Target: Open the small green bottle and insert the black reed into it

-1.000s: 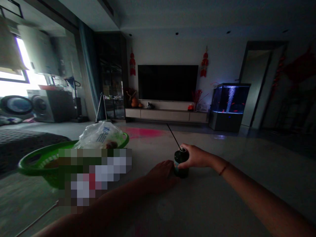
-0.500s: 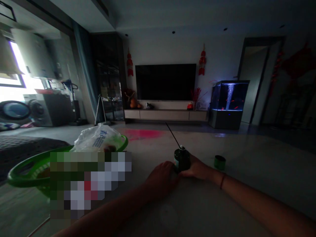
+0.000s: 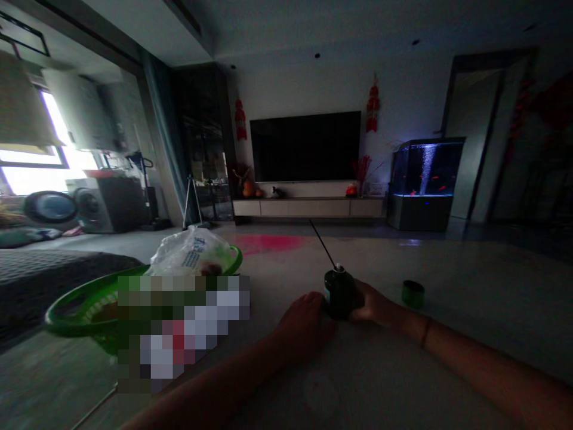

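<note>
A small dark green bottle (image 3: 339, 291) stands upright on the pale table, a thin black stick (image 3: 323, 245) poking up and to the left out of its neck. My right hand (image 3: 375, 303) is wrapped round the bottle's right side. My left hand (image 3: 305, 325) rests curled against the bottle's left base, fingers closed on it. A little green cap (image 3: 412, 294) sits on the table to the right of my right wrist.
A green plastic basket (image 3: 74, 307) with a white plastic bag (image 3: 190, 254) in it stands at the left; part of it is blurred out. Beyond the table are a TV, a low cabinet, a lit fish tank (image 3: 425, 173) and washing machines (image 3: 89, 206).
My right hand has dropped from the bottle's top to its side. The green cap now lies on the table at the right. The view has shifted slightly.
</note>
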Available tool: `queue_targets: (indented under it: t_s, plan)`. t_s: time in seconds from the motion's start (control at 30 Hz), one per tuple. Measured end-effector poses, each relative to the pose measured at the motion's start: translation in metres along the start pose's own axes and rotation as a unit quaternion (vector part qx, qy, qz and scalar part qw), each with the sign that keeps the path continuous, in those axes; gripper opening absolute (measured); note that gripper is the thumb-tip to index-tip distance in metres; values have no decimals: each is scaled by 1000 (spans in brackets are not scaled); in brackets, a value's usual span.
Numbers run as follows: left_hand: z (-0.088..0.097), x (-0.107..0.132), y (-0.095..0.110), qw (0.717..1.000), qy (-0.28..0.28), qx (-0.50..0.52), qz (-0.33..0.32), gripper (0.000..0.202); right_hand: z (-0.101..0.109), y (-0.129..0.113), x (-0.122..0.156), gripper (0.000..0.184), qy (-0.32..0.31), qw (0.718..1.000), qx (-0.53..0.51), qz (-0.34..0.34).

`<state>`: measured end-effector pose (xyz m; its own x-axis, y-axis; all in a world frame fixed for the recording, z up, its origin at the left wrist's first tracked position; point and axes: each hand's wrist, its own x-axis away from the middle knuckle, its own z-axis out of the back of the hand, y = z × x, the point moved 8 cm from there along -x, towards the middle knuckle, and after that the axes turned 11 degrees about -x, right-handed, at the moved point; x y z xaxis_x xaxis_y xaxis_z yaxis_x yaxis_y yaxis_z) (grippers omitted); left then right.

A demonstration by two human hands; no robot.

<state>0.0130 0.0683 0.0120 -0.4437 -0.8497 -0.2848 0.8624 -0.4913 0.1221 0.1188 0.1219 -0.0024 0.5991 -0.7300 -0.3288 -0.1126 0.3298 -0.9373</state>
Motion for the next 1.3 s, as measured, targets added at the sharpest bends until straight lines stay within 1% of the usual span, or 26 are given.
queue_targets:
  t_s: [0.1,0.2,0.37,0.43,0.53,0.67,0.9,1.03,1.13,1.3]
  plan:
    - [-1,0,-1,1000,6,-15,-6,42,2,2,0,62,13,1000,6,15]
    - [-1,-1,-2,1000,18,-18,-8,42,4,1,0,62,35,998,39,19]
    - [-4,-2,-7,1000,0,-19,19,48,9,-2,0,56,88,993,83,12]
    - [-4,-2,-7,1000,-1,-22,19,45,13,1,-1,53,108,990,92,3]
    - [-4,-2,-3,999,-7,-32,1,38,22,7,-4,49,144,983,117,-3]
    - [-1,-3,2,999,2,-48,-16,32,31,11,-9,50,186,969,162,-1]
    - [2,-6,5,998,-10,-60,-22,32,37,16,-18,51,215,955,204,-18]
    - [2,-6,4,998,-3,-60,-20,32,41,20,-24,51,221,947,230,-36]
    - [2,-6,4,998,4,-57,-28,31,43,19,-29,54,224,942,249,-37]
    - [2,-8,3,997,14,-60,-36,31,43,18,-28,55,240,937,249,-46]
